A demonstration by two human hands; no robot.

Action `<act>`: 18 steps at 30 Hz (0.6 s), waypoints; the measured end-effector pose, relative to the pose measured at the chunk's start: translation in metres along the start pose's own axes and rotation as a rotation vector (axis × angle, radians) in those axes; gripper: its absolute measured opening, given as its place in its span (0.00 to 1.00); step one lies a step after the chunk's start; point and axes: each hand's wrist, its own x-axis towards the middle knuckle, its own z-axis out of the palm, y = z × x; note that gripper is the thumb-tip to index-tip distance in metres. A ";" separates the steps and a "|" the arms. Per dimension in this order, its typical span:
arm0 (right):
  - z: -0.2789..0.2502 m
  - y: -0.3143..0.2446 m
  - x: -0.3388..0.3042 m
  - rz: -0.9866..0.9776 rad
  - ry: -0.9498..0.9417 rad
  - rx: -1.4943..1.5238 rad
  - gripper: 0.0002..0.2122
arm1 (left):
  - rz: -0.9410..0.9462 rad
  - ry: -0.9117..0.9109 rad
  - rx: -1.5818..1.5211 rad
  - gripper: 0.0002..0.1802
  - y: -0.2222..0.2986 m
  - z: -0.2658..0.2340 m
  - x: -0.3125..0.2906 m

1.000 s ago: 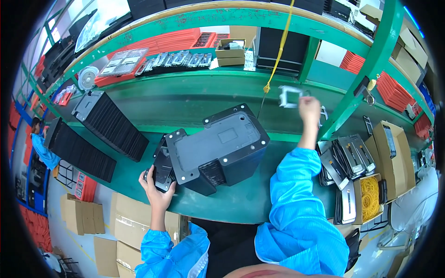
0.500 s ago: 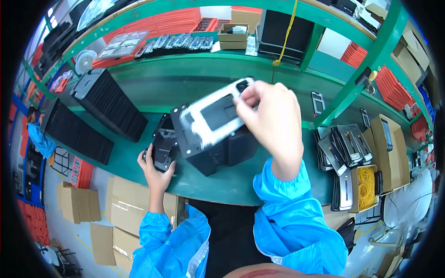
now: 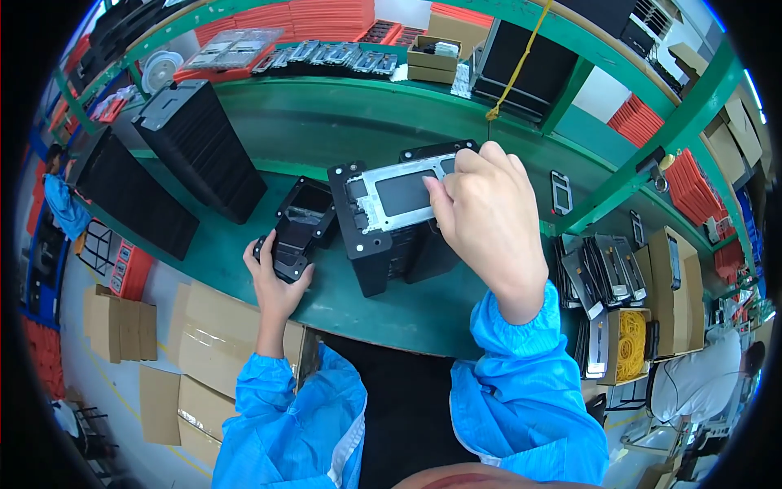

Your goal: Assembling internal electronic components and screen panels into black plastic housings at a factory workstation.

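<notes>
My right hand [image 3: 493,216] is closed at the right end of a silver metal phone frame [image 3: 407,218], thumb on its face and fingers curled over the far end. The frame lies in a black fixture tray [image 3: 349,196] with round studs at its corners, on top of a stack of black trays [image 3: 391,259]. What the fingertips grip is partly hidden. To the left, my left hand [image 3: 275,289] clasps the near end of a black fixture [image 3: 295,244], thumb and fingers on opposite sides. This fixture sits on the green bench, with a dark glossy inset.
Tall stacks of black trays [image 3: 204,155] stand at the left. Right lie piled phone parts [image 3: 607,269], a box of yellow rubber bands [image 3: 631,342] and an open carton [image 3: 680,301]. A yellow cord [image 3: 517,73] hangs ahead, beside the green shelf post [image 3: 627,171].
The tray and silver frame have gone from tilted and blurred to level on the stack. My right hand has shifted slightly right, its fingers curled tighter. My left hand keeps its hold.
</notes>
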 end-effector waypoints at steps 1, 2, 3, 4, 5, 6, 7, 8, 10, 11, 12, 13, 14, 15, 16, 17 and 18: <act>0.001 0.001 0.002 -0.028 -0.017 -0.015 0.13 | 0.000 0.005 0.007 0.51 0.000 0.000 0.000; 0.001 0.001 0.004 -0.057 -0.035 -0.029 0.14 | -0.005 0.002 0.007 0.51 0.000 0.000 0.000; 0.000 0.001 0.007 -0.058 -0.040 -0.026 0.14 | 0.000 0.003 0.015 0.52 -0.002 -0.001 0.000; -0.004 0.000 0.013 -0.077 -0.055 -0.038 0.14 | 0.005 0.004 0.024 0.53 -0.004 -0.002 -0.001; -0.008 0.001 0.020 -0.098 -0.066 -0.055 0.15 | 0.014 0.010 0.028 0.54 -0.005 -0.001 0.000; -0.010 0.000 0.024 -0.119 -0.077 -0.071 0.15 | 0.011 0.014 0.028 0.54 -0.006 0.000 -0.001; -0.008 -0.003 0.026 -0.124 -0.076 -0.069 0.15 | 0.016 0.017 0.029 0.54 -0.007 0.000 -0.002; -0.005 -0.009 0.029 -0.219 -0.097 0.086 0.16 | 0.022 0.019 0.030 0.55 -0.008 0.000 -0.003; -0.001 -0.020 0.031 -0.402 -0.140 0.398 0.17 | 0.026 0.021 0.033 0.55 -0.007 -0.002 -0.004; -0.001 -0.020 0.029 -0.400 -0.140 0.399 0.17 | 0.013 0.015 0.004 0.56 -0.006 -0.003 -0.002; -0.003 -0.018 0.027 -0.391 -0.069 0.434 0.16 | 0.002 0.007 -0.027 0.56 -0.004 -0.004 0.000; -0.004 -0.015 0.024 -0.377 0.004 0.464 0.15 | -0.004 -0.006 -0.060 0.57 -0.002 -0.004 0.002; -0.007 -0.010 0.020 -0.358 0.078 0.489 0.15 | 0.007 -0.019 -0.067 0.57 -0.001 -0.005 0.001; -0.008 0.002 0.011 -0.321 0.085 0.452 0.15 | 0.104 0.051 -0.038 0.57 -0.001 0.001 0.002; -0.013 0.015 -0.005 -0.194 0.131 0.461 0.13 | 0.208 0.115 -0.029 0.57 0.002 0.009 0.001; -0.018 0.031 -0.024 -0.071 0.184 0.472 0.12 | 0.217 0.145 -0.044 0.53 0.008 0.003 -0.009; -0.023 0.048 -0.042 0.054 0.244 0.475 0.11 | 0.227 0.169 -0.066 0.49 0.008 -0.003 -0.026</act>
